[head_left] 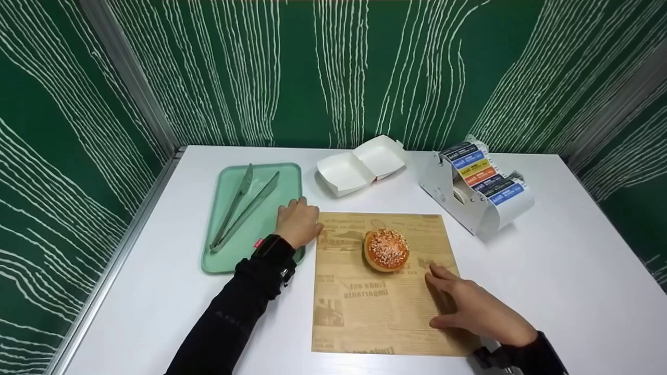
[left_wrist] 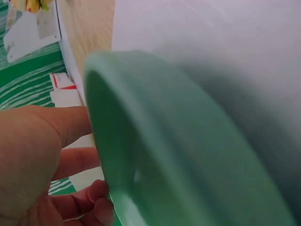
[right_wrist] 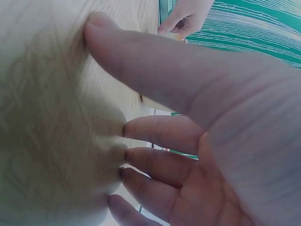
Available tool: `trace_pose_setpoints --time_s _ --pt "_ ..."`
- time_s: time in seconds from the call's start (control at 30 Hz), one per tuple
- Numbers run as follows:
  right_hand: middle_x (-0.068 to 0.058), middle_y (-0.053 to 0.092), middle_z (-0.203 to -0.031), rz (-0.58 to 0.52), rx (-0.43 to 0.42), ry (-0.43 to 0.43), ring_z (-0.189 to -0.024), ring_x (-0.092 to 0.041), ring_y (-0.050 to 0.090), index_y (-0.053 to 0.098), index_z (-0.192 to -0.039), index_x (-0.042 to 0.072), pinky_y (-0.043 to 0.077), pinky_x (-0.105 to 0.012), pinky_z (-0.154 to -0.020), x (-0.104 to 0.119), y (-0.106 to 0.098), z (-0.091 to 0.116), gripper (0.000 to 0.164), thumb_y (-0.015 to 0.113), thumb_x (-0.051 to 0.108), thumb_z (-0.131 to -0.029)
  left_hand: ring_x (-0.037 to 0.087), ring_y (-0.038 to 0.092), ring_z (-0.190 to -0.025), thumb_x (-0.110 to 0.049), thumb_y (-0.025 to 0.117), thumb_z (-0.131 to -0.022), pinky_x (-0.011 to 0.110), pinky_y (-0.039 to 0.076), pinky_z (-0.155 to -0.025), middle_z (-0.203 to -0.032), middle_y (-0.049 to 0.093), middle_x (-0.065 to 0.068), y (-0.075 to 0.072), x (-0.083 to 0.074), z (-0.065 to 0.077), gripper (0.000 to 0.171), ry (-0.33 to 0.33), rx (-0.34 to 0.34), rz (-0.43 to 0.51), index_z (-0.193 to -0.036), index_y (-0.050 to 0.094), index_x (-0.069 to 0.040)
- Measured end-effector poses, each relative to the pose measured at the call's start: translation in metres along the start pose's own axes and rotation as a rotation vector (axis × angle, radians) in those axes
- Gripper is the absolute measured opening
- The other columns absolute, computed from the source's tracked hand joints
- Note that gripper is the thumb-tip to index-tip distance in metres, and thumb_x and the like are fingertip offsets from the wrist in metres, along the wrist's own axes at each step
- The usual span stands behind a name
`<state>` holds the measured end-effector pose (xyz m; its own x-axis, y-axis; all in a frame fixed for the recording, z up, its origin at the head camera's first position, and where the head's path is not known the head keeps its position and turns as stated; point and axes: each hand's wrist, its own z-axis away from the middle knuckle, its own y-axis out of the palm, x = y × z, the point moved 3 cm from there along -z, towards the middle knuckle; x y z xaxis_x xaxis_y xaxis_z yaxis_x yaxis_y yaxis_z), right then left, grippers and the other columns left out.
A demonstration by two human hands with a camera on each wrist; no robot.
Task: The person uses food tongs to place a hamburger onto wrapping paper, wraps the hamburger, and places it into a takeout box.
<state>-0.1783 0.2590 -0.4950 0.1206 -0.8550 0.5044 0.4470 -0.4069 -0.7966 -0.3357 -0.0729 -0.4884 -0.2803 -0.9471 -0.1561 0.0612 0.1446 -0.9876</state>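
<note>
"Steadying the brown paper [head_left: 365,312] under the bun [head_left: 386,250], by the look of both hands?"

"Seems so, or getting ready to lift an edge. Note the bun, a little below and right of the frame's centre, resting on the paper's upper half, clear of all fingers."

"And with the left hand [head_left: 297,223]?"

"Reaching to the middle of the frame, over the right rim of the green tray [head_left: 284,182] and up to the paper's upper left corner, fingers partly bent. Cannot tell whether pinching that corner or just resting beside it."

"With the right hand [head_left: 471,304]?"

"Resting at lower right, thumb and fingers spread apart, tips against the paper near its right edge, gripping nothing."

"Next move?"

"Probably wrapping. Calls for slipping fingertips under an edge and folding it over without squashing or rolling the bun. Then perhaps filling the open white box [head_left: 344,172] at upper middle."

"And with the tongs [head_left: 235,202]?"

"Best left lying in the tray, at frame left."
</note>
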Motion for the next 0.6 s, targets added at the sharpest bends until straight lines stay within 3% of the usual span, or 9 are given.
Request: trace_pose_setpoints --time_s 0.17,0.43,0.6 --pt "-0.029 0.024 -0.174 0.015 -0.012 -0.014 -0.157 -0.053 0.032 0.048 -0.157 -0.004 0.038 -0.064 -0.122 0.001 0.001 0.001 0.096 0.095 0.031 -0.081 0.037 0.066 -0.105 -0.021 0.072 -0.102 0.055 0.052 -0.087 -0.107 0.068 0.016 0.0 -0.003 0.0 0.018 0.041 -0.055 0.061 -0.092 0.081 -0.009" --pt "-0.027 0.021 -0.175 -0.004 0.005 0.021 -0.159 -0.053 0.028 0.046 -0.159 -0.002 0.035 -0.064 -0.123 -0.001 0.001 0.0 0.097 0.095 0.031 -0.081 0.033 0.068 -0.095 -0.017 0.076 -0.097 0.051 0.05 -0.081 -0.094 0.067 0.01 -0.001 -0.01 0.003 0.019 0.083 -0.134 0.17 -0.08 0.072 -0.01" --pt "-0.027 0.022 -0.175 -0.005 0.003 0.003 -0.158 -0.053 0.028 0.047 -0.159 -0.002 0.035 -0.064 -0.123 -0.001 0.001 0.001 0.096 0.094 0.031 -0.081 0.026 0.069 -0.087 -0.015 0.076 -0.096 0.046 0.052 -0.078 -0.088 0.069 0.004 -0.005 -0.021 0.01 0.014 0.111 -0.221 0.25 -0.083 0.071 -0.011"
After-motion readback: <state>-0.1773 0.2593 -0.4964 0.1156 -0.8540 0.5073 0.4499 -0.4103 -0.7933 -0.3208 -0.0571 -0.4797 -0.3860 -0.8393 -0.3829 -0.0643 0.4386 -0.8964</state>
